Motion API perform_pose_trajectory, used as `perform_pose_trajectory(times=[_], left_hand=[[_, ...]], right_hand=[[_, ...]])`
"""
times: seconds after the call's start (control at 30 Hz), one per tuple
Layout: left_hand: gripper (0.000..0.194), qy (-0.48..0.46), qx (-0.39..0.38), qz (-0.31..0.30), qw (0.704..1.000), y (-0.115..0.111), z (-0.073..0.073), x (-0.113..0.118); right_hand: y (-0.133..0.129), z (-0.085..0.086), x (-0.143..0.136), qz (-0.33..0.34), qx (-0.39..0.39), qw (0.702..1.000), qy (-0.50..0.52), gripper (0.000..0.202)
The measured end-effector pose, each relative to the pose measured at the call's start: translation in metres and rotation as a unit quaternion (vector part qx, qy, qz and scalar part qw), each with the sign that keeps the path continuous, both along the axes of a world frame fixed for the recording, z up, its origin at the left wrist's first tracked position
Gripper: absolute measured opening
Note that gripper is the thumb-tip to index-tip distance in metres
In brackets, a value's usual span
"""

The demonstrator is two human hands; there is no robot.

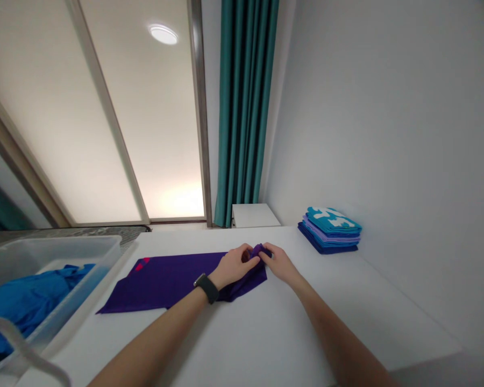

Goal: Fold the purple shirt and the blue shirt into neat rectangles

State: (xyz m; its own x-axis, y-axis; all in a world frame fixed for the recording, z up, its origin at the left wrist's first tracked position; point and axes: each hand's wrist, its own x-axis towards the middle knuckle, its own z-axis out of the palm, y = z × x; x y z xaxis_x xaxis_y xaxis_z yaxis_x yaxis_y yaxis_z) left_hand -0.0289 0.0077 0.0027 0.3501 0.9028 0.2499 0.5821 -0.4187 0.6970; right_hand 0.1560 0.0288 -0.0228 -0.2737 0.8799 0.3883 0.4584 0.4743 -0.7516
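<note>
A dark purple garment (165,277), probably a shirt, lies folded lengthwise on the white table (242,344), with small red marks near its left end. At its right end the cloth is bunched up between my hands. My left hand (236,264), with a dark watch on the wrist, pinches the bunched fabric between thumb and fingers. Close beside it, my right hand (281,263) grips the same raised bit of cloth with its fingertips. The exact part of the garment in my fingers is partly hidden.
A stack of folded clothes (331,231), teal, lilac and navy, sits at the table's back right by the wall. To the left stands a translucent plastic bin (108,255) with blue clothing (36,295) in it. Behind the table are a small white cabinet (255,215) and a green curtain (246,107).
</note>
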Motion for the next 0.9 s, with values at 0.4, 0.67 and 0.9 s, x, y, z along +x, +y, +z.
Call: perform_pose_trajectory(times=[0.4, 0.67, 0.9], left_hand=[[0.021, -0.204, -0.038, 0.069, 0.976, 0.039, -0.004, -0.014], [0.039, -0.360, -0.131, 0.117, 0.916, 0.050, -0.026, -0.031], [0.039, -0.406, -0.143, 0.111, 0.896, 0.044, -0.025, -0.029]], right_hand=[[0.010, -0.005, 0.008, -0.117, 0.144, 0.982, -0.025, 0.023], [0.001, -0.026, 0.005, -0.055, -0.031, 0.997, -0.047, 0.038], [0.014, -0.030, 0.002, -0.093, -0.174, 0.975, 0.097, 0.051]])
